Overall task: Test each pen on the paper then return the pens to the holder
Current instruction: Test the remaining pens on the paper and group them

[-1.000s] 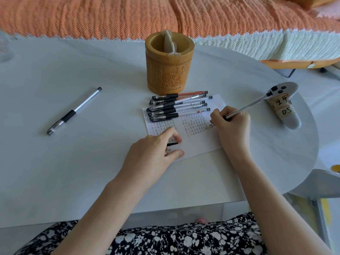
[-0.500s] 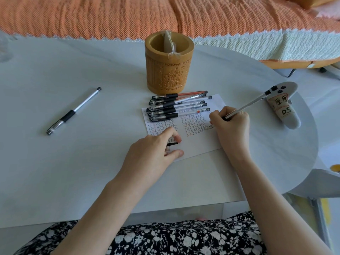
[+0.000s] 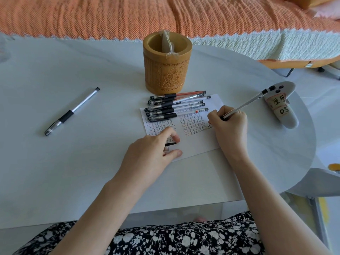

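I note testing underway: right hand (image 3: 228,124) grips a gel pen (image 3: 244,104) on the paper (image 3: 198,144), left hand (image 3: 152,151) pinches, apparently, its cap (image 3: 170,143); the other pens (image 3: 176,107) lie outside the holder (image 3: 167,70).

Approx. 8 pens (image 3: 171,109) (6 piled, 1 apart, 1 held), 1 holder (image 3: 166,74), 1 paper (image 3: 198,144).

Left hand (image 3: 152,151) palm down, fingers curled, pinching cap (image 3: 170,143). Right hand (image 3: 230,126) in writing grip on pen (image 3: 244,104). Both forearms reach forward.
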`<state>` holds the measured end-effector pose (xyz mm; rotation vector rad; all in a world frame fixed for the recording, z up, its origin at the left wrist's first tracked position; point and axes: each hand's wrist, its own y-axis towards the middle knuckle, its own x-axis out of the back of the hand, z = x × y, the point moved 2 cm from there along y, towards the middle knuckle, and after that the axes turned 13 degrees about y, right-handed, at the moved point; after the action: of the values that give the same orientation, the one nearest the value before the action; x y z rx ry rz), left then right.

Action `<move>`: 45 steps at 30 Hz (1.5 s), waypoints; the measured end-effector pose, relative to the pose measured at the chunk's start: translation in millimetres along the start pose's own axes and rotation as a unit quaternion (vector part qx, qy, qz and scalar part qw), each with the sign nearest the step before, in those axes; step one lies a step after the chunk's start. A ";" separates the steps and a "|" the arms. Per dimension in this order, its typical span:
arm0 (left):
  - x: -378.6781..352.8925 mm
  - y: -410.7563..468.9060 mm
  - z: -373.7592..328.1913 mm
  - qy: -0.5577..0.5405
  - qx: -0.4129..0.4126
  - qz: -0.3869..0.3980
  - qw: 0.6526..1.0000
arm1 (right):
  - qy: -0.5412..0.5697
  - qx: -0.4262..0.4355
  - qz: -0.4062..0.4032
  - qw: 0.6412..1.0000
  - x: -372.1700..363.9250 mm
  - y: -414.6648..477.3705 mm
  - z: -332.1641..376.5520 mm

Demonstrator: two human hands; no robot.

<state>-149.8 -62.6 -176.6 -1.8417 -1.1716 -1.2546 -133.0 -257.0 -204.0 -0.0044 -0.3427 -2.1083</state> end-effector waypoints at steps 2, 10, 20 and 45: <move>0.5 0.1 -0.6 0.003 0.000 0.000 1.000 | -0.001 -0.001 -0.002 1.000 0.0 -0.4 1.3; 0.8 -0.6 -0.9 0.002 0.011 0.006 1.000 | -0.023 0.003 -0.012 1.000 -0.3 -4.0 10.6; 2.0 -2.6 -3.1 -0.041 0.001 0.030 0.999 | 0.015 -0.025 -0.033 0.999 3.5 -2.0 8.4; 11.5 -2.6 -5.6 -0.276 -0.047 0.017 0.960 | 0.222 -0.202 0.306 0.903 -16.0 -32.1 45.4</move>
<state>-152.6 -62.5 -163.8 -2.3620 -1.3678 -0.8010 -157.2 -216.6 -170.3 0.1114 0.3412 -1.4582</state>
